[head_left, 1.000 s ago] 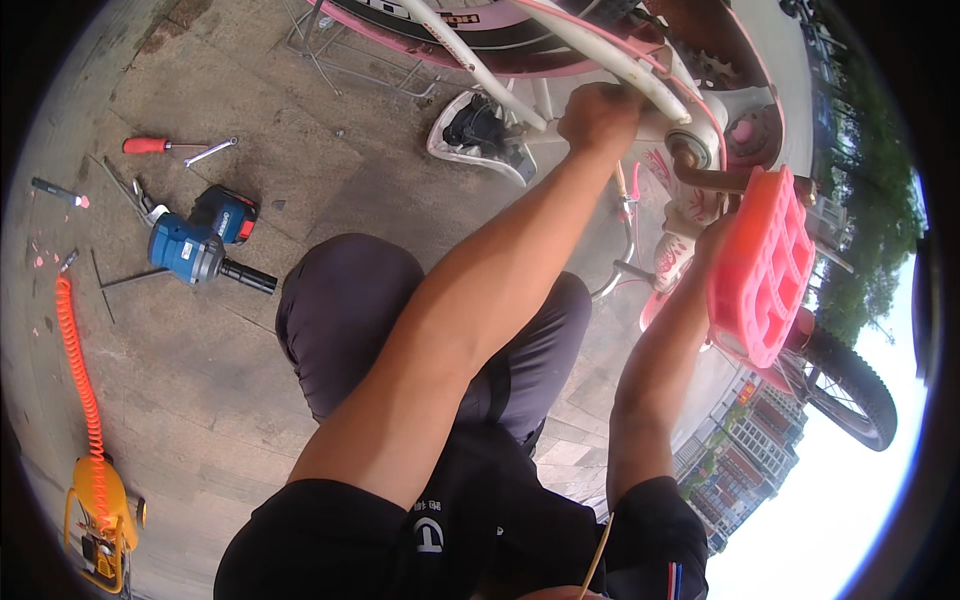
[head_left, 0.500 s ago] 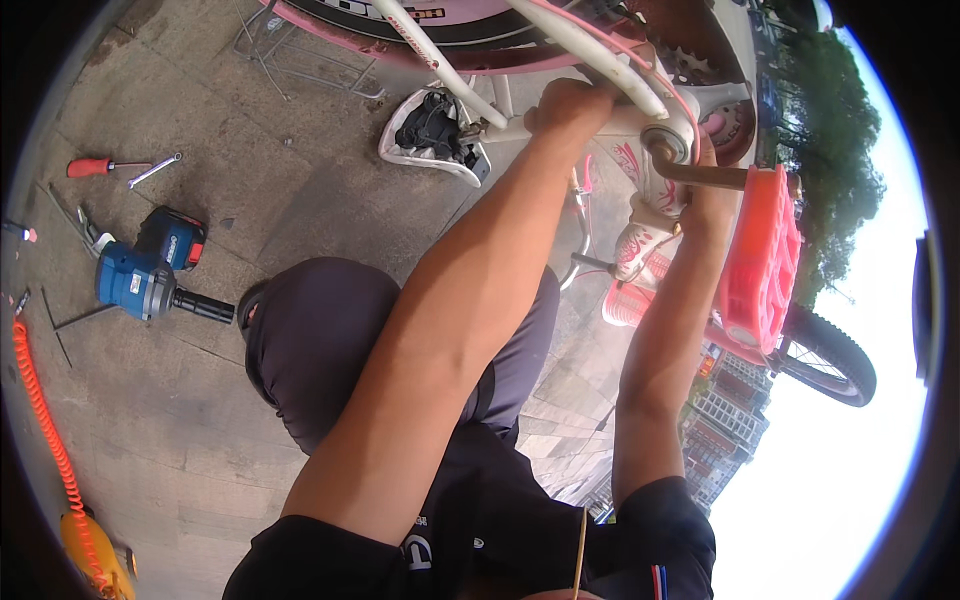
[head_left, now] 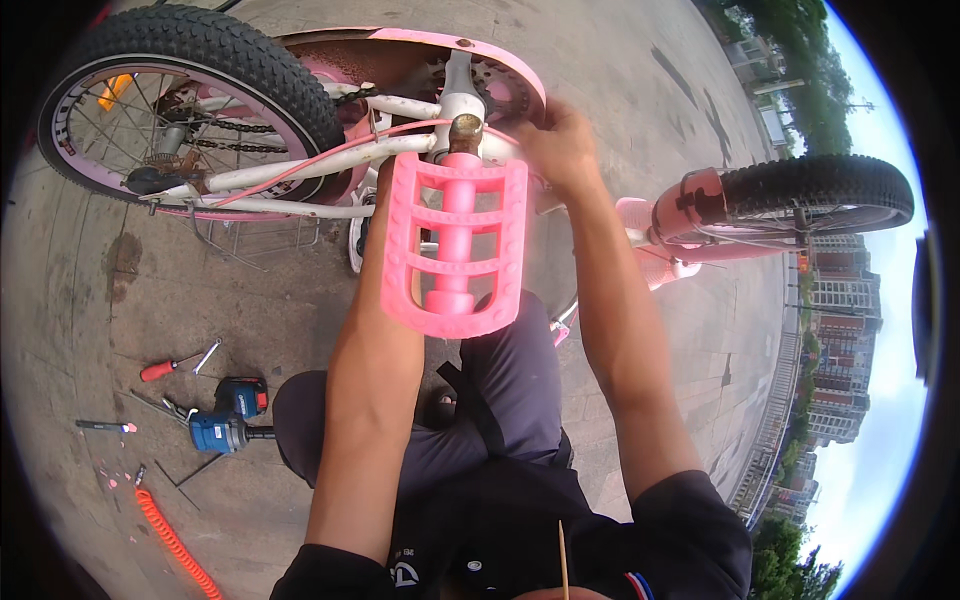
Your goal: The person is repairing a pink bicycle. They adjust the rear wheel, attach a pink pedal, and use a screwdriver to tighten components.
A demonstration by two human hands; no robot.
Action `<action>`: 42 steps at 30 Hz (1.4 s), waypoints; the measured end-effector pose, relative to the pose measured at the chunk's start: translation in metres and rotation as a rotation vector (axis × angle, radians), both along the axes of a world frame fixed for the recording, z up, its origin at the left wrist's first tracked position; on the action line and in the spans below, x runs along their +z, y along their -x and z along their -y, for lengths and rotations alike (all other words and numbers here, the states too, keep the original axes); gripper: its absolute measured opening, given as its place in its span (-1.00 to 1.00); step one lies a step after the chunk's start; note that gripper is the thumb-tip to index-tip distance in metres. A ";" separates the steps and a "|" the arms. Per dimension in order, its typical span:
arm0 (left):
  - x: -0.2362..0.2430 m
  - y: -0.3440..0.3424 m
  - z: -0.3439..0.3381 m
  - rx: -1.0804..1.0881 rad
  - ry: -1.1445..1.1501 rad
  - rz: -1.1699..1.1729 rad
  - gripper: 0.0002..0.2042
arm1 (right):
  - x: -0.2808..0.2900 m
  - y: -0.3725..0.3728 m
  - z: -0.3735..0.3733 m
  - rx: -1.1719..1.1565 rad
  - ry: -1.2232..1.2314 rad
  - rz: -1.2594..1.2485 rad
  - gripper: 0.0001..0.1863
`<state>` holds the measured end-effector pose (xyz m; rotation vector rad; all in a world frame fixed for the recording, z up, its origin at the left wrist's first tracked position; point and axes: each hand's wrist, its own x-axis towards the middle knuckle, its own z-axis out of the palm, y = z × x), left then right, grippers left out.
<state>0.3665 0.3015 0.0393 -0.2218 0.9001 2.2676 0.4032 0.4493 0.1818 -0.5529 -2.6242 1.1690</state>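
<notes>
A pink and white bicycle stands upside down before me. Its pink pedal is closest to view, on a rusty-ended crank. Behind it are the white frame tubes, the bottom bracket and the pink chain guard over a toothed chainring. My right hand is closed with curled fingers at the frame beside the bottom bracket, near the guard's edge; its fingertips are partly hidden. My left forearm reaches up behind the pedal, and the pedal and tubes hide that hand.
The knobby rear wheel is at upper left, the front wheel at right. On the paving lie a blue power wrench, a red-handled screwdriver, a spanner and an orange coiled hose. Buildings and a railing stand beyond.
The view has shifted, bringing the pedal to the middle and the rear wheel into sight. My left hand, visible before at a white tube, is now hidden. My right hand stays by the bottom bracket.
</notes>
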 end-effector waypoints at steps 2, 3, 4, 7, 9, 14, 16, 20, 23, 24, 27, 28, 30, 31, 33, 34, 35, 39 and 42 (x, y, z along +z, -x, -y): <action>-0.004 -0.004 0.015 -0.018 0.031 -0.034 -0.54 | -0.005 -0.001 -0.003 0.066 0.105 -0.017 -0.70; -0.005 -0.006 0.021 -0.033 0.036 -0.048 -0.54 | -0.003 -0.002 -0.004 0.071 0.106 -0.016 -0.70; -0.006 -0.004 0.022 -0.049 0.047 -0.067 -0.55 | -0.003 -0.005 -0.004 0.078 0.110 -0.014 -0.70; -0.011 -0.004 0.042 -0.065 0.084 -0.122 -0.55 | 0.018 -0.010 0.011 0.081 0.088 0.073 -0.57; -0.012 0.002 0.049 -0.073 0.113 -0.167 -0.55 | 0.018 -0.009 0.018 0.091 0.076 0.073 -0.47; -0.017 0.023 0.036 -0.115 0.176 -0.312 -0.55 | 0.018 0.000 0.017 0.093 0.033 0.085 -0.50; -0.021 0.028 0.031 -0.138 0.226 -0.403 -0.55 | 0.015 0.003 0.015 0.101 0.017 0.080 -0.50; 0.012 0.011 0.025 -0.202 0.478 -0.595 -0.54 | 0.005 0.004 0.009 0.066 0.020 0.072 -0.50; 0.018 0.000 0.040 -0.191 0.894 -1.007 -0.57 | 0.009 0.004 0.014 0.056 0.017 0.095 -0.48; 0.029 -0.031 0.052 -0.029 0.742 -0.890 -0.61 | 0.011 0.001 0.010 0.041 -0.003 0.105 -0.47; 0.050 -0.079 0.081 0.355 0.431 -0.656 -0.69 | 0.017 0.001 0.021 0.025 -0.041 0.091 -0.48; 0.047 -0.082 0.081 0.409 0.404 -0.672 -0.69 | 0.019 0.002 0.026 0.037 -0.034 0.086 -0.48; 0.037 -0.090 0.071 0.504 0.335 -0.699 -0.70 | 0.019 -0.001 0.024 0.043 -0.026 0.083 -0.48; 0.036 -0.092 0.068 0.551 0.306 -0.711 -0.71 | 0.018 -0.001 0.021 0.041 -0.009 0.078 -0.47; 0.033 -0.088 0.063 0.528 0.273 -0.688 -0.72 | 0.014 0.000 0.016 0.039 0.024 0.068 -0.45; 0.033 -0.088 0.061 0.508 0.243 -0.670 -0.72 | 0.012 -0.001 0.016 0.027 0.005 0.062 -0.44; 0.033 -0.086 0.060 0.474 0.215 -0.637 -0.73 | 0.010 -0.001 0.016 0.016 -0.013 0.055 -0.44; 0.037 -0.074 0.058 0.327 0.080 -0.464 -0.75 | 0.006 -0.001 0.017 0.041 -0.011 -0.016 -0.43; 0.042 -0.062 0.051 0.254 -0.014 -0.334 -0.76 | -0.008 0.006 0.009 0.057 -0.040 -0.049 -0.44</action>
